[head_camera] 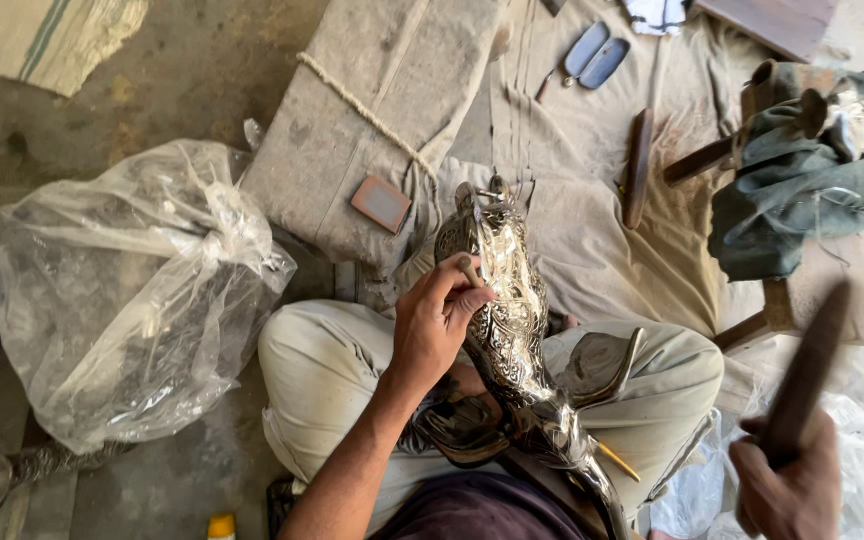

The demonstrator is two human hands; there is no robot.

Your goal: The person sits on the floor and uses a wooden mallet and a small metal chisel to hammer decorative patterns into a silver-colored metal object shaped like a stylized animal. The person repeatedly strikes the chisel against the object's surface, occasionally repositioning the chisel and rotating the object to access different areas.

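Raised at the lower right, the right hand (790,485) is fisted around a dark, blurred hammer handle (807,375). Across the person's lap lies an engraved silver figure (510,320); the left hand (437,320) pinches a small punch (469,270) against it. Left on the floor, a clear plastic bag (132,290).

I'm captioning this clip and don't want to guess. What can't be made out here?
- The dark tool in the right hand: motion-blurred in the head view, so its kind is unclear.
- The small punch under the left hand: fingers hide most of it.
- The chased metal piece: its lower end runs off the bottom edge.
- The clear plastic bag: glare and creases hide its contents.
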